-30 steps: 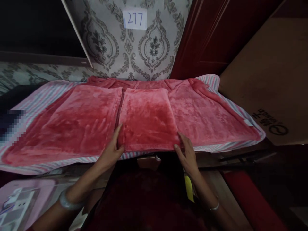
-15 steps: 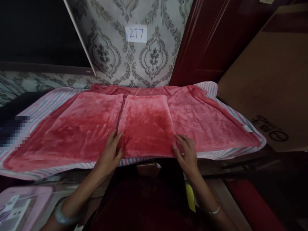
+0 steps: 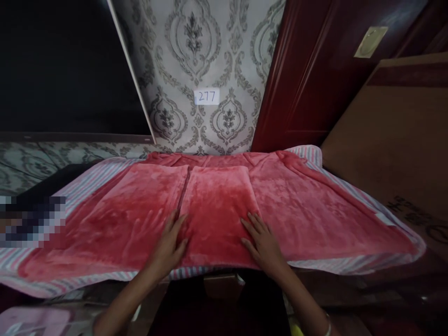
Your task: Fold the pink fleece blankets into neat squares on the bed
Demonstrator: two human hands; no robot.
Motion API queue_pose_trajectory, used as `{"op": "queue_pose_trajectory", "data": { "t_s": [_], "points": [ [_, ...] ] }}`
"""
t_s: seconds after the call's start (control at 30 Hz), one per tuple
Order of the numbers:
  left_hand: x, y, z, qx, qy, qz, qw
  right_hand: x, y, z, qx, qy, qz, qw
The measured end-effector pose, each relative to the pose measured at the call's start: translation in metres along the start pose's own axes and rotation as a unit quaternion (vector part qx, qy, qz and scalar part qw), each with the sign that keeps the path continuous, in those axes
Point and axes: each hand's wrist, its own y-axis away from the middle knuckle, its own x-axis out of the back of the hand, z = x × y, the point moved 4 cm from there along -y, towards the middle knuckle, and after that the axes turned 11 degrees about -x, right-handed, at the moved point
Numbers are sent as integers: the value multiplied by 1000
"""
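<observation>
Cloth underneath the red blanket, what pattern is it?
Pink, white and grey-blue stripes; the cloth shows best in the head view, along its left side.

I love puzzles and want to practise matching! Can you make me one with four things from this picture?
1. number card
2. cardboard box
3. striped cloth
4. right hand

A. under the red blanket
B. resting on top of the red blanket
C. brown
D. on the patterned wall

Right pairs: 1-D, 2-C, 3-A, 4-B

Free room above the red blanket (image 3: pixel 219 219), wall (image 3: pixel 227 65) beyond, carton (image 3: pixel 392 140) rightward
</observation>
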Motion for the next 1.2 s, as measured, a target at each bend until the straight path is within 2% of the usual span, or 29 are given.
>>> {"op": "queue_pose_trajectory", "data": {
  "t_s": [0.17, 0.27, 0.37, 0.43, 0.53, 0.63, 0.73, 0.8, 1.0, 1.2],
  "points": [
    [7, -51, -23, 80, 156, 14, 984, 10, -33, 5, 18, -25, 49, 998],
    [3, -92, -32, 137, 256, 33, 956, 7, -64, 5, 28, -31, 54, 998],
    [-10, -142, -45, 219, 315, 32, 923, -1, -102, 6, 26, -25, 37, 999],
    [-18, -177, -56, 248, 311, 36, 917, -8, -129, 6, 19, -16, 16, 1000],
    [-24, -224, -75, 247, 274, 59, 928, -15, -173, 3, 1, -8, -3, 1000],
    [-29, -255, -91, 246, 215, 71, 943, -23, -214, -1, -45, 14, -12, 999],
    [-34, -270, -97, 229, 135, 63, 962, -33, -240, -6, -109, 59, -33, 992],
    [-37, -274, -97, 212, 68, 55, 973, -41, -245, -8, -130, 87, -41, 987],
    [-47, -271, -104, 200, -104, 38, 974, -66, -231, -1, -105, 119, -44, 986],
    [-56, -270, -113, 198, -175, 8, 964, -74, -230, 7, -101, 135, -42, 985]
  ]
}}
